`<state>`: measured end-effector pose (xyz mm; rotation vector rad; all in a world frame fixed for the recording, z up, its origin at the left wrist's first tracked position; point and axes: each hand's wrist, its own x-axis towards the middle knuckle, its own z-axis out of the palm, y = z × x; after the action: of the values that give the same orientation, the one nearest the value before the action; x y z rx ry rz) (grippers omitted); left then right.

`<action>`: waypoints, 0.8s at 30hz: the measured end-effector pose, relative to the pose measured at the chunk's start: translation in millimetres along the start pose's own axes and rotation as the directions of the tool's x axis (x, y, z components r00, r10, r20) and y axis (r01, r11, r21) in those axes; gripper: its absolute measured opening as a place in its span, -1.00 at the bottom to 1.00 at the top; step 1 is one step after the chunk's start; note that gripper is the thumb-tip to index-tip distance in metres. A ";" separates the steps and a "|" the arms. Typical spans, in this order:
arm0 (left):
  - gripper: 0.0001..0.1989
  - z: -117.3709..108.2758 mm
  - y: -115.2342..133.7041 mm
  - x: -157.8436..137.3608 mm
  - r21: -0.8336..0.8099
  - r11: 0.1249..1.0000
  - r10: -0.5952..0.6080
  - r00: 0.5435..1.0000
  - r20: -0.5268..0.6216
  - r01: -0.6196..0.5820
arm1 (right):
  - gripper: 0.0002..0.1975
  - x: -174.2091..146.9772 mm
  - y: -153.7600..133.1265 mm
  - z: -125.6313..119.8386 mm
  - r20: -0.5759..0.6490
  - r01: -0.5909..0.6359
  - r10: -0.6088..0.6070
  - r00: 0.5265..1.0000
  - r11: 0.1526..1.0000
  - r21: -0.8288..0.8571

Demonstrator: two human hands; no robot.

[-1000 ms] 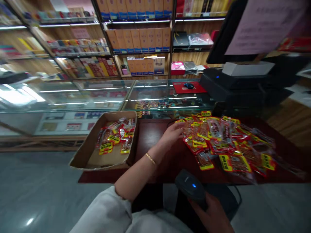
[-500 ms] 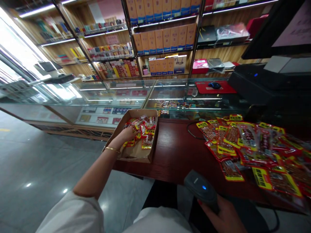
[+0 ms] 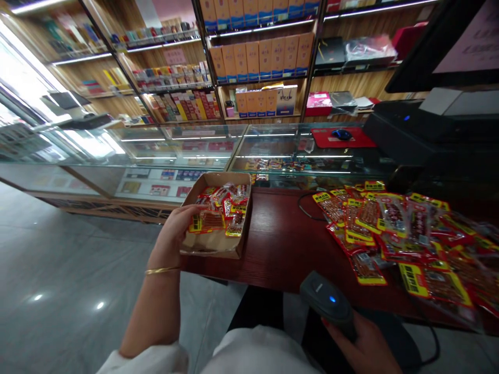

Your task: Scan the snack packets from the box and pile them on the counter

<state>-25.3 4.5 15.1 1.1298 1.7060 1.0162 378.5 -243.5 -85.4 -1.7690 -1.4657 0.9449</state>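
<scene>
Your left forearm (image 3: 158, 306) slants forward and slightly inward, bare up to the wrist (image 3: 163, 261). From there your left hand (image 3: 173, 228) bends inward, its fingers (image 3: 191, 209) stretched toward the right; whether they pinch is unclear. Your right hand (image 3: 364, 340) sits lower and nearer your body, curled in a grip, thumb along the inner side.

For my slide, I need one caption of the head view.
Left hand at a box of packets; right hand holds a scanner.

mouse (image 3: 341, 134) on red mat (image 3: 363, 139), glass counter (image 3: 268, 145) | orange boxes (image 3: 259, 58) shelved behind | monitor (image 3: 465, 39) upper right
</scene>
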 end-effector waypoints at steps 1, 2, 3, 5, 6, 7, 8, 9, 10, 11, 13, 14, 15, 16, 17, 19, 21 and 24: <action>-0.60 -1.7 2.4 -10.5 -0.157 0.987 -0.012 1.000 0.019 0.015 | -0.60 0.4 1.9 -0.8 0.019 0.006 -0.006 1.000 1.000 -0.009; -0.57 -0.8 5.5 -21.2 -0.286 0.958 -0.012 0.999 0.039 0.022 | -0.59 0.8 3.7 -1.6 0.038 0.015 -0.014 0.999 1.000 -0.018; -0.55 2.6 9.2 -32.1 -0.379 0.925 0.000 0.998 0.059 0.022 | -0.59 1.1 5.3 -2.6 0.049 0.023 -0.021 0.999 0.999 -0.026; -0.53 16.5 17.3 -53.1 -0.472 0.882 0.052 0.996 0.075 -0.010 | -0.60 0.6 7.0 -4.5 0.041 0.036 -0.034 0.999 0.999 -0.034; -0.52 26.5 20.9 -62.7 -0.494 0.869 0.079 0.993 0.093 -0.023 | -0.60 -0.1 7.1 -5.4 0.026 0.040 -0.039 0.999 0.999 -0.035; -0.52 38.3 23.3 -71.2 -0.505 0.863 0.100 0.988 0.118 -0.027 | -0.60 -1.1 6.9 -6.2 0.013 0.044 -0.044 0.999 0.998 -0.035; -0.52 51.5 24.0 -78.5 -0.503 0.864 0.118 0.983 0.140 -0.032 | -0.60 -2.3 6.6 -6.9 -0.003 0.046 -0.046 0.999 0.998 -0.035; -0.52 65.9 22.4 -84.4 -0.484 0.874 0.132 0.979 0.158 -0.040 | -0.60 -3.5 6.5 -7.5 -0.015 0.048 -0.048 0.999 0.998 -0.035; -0.53 81.2 18.1 -88.9 -0.448 0.892 0.147 0.974 0.172 -0.056 | -0.61 -4.8 6.8 -8.0 -0.024 0.049 -0.050 0.998 0.998 -0.036; -0.55 96.9 11.2 -92.1 -0.396 0.915 0.166 0.968 0.189 -0.079 | -0.62 -6.1 7.4 -8.5 -0.036 0.048 -0.049 0.998 0.998 -0.037; -0.61 127.3 -9.6 -94.7 -0.283 0.949 0.207 0.951 0.231 -0.138 | -0.63 -8.6 9.6 -9.6 -0.057 0.046 -0.048 0.997 0.998 -0.039; -0.63 140.6 -22.1 -94.7 -0.232 0.960 0.219 0.940 0.261 -0.159 | -0.64 -9.9 10.8 -10.3 -0.059 0.049 -0.051 0.997 0.998 -0.039; -0.64 151.9 -34.7 -94.1 -0.185 0.968 0.220 0.932 0.289 -0.171 | -0.65 -11.3 11.9 -11.1 -0.063 0.051 -0.053 0.997 0.998 -0.039; -0.65 160.6 -46.3 -93.3 -0.132 0.975 0.213 0.925 0.316 -0.179 | -0.66 -12.6 12.6 -11.9 -0.067 0.052 -0.055 0.996 0.998 -0.039; -0.64 166.8 -56.1 -92.5 -0.068 0.978 0.210 0.918 0.336 -0.199 | -0.67 -13.9 13.1 -12.7 -0.071 0.054 -0.057 0.996 0.998 -0.039; -0.63 172.4 -67.4 -92.3 0.102 0.942 0.268 0.901 0.341 -0.319 | -0.68 -15.9 13.4 -14.3 -0.082 0.056 -0.059 0.995 0.998 -0.038; -0.64 173.3 -67.4 -94.6 0.282 0.823 0.405 0.857 0.319 -0.493 | -0.68 -16.4 13.6 -15.5 -0.095 0.059 -0.063 0.993 0.997 -0.042; -0.64 177.6 -55.0 -102.5 0.456 0.616 0.527 0.766 0.369 -0.643 | -0.67 -14.0 14.9 -16.4 -0.097 0.078 -0.084 0.992 0.995 -0.058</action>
<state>150.1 -76.2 -73.3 2.2256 1.5188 0.7215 398.4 -260.4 -87.3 -1.7547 -1.5000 0.7725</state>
